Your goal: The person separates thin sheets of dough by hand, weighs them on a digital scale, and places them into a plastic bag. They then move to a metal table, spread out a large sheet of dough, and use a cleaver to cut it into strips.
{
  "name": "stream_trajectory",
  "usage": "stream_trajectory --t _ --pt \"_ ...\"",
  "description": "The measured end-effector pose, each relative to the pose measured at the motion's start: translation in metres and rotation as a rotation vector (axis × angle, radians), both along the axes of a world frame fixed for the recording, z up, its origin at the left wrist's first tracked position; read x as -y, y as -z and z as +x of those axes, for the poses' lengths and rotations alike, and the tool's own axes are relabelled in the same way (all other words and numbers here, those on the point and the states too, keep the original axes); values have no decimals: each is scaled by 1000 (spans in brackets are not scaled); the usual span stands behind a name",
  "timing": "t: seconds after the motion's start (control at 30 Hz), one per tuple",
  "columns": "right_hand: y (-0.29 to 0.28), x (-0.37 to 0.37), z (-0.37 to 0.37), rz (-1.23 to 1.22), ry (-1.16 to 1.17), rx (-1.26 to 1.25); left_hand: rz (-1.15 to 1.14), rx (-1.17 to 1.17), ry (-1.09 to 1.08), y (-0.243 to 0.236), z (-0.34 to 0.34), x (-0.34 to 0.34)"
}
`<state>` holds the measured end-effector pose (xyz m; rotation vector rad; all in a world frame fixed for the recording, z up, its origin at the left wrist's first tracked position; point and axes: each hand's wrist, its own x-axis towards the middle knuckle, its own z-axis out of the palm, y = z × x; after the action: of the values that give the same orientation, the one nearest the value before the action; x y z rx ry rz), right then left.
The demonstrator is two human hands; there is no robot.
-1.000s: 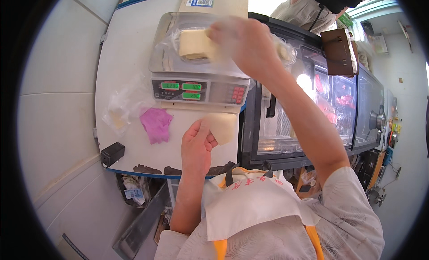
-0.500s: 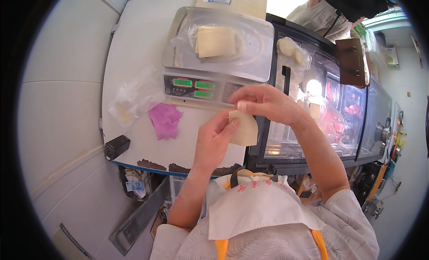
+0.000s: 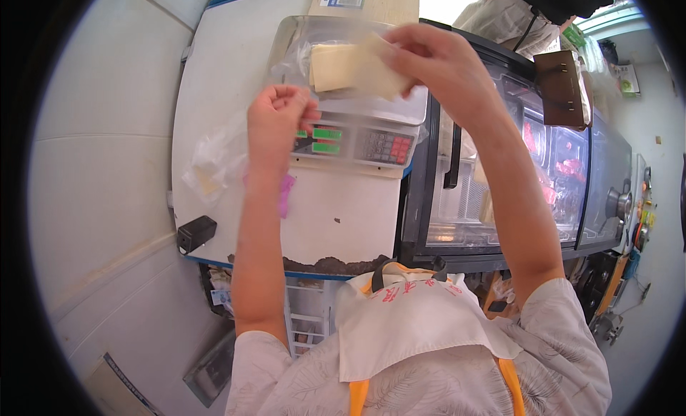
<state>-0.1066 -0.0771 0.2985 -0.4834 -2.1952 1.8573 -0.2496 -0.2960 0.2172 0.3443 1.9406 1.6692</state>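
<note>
My right hand (image 3: 443, 62) is above the weighing pan, holding a pale dough wrapper (image 3: 380, 67) smeared by motion. Beside and partly behind it, a stack of square dough wrappers (image 3: 331, 67) lies on a clear plastic bag (image 3: 289, 64) on the steel pan of a digital scale (image 3: 350, 150). My left hand (image 3: 281, 114) is closed, fingers curled, over the left front of the scale and just below the bag. Whether anything is pinched in it is hidden. It covers part of the scale's lit green display.
A crumpled pink cloth (image 3: 286, 196) lies partly behind my left forearm, with a plastic bag (image 3: 209, 174) to its left. A small black box (image 3: 196, 234) stands at the front left edge. At right is a glass-topped display case (image 3: 518, 194); a brown bag (image 3: 561, 91) and a person (image 3: 500, 21) are beyond it.
Both hands have moved forward and apart. My left hand has let go of the dough wrapper and moved left; my right hand has carried it up over the scale.
</note>
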Motion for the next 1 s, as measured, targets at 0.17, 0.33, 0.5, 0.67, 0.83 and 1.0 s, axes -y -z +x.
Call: stream_trajectory --t 0.17,0.33,0.5,0.67,0.83,1.0 --pt "5 20 88 -95 193 233 -211 -1049 106 26 8 -17" --pt "39 15 185 -216 321 334 -180 -1336 345 36 -20 -41" --pt "79 -8 243 -42 423 483 -175 -1325 333 39 -31 -21" --pt "128 -74 288 131 753 558 -264 -1284 255 23 0 -32" --pt "150 -116 318 -217 915 258 -350 -1061 116 30 33 -6" --pt "204 -130 320 -433 809 224 -360 -873 89 38 57 15"
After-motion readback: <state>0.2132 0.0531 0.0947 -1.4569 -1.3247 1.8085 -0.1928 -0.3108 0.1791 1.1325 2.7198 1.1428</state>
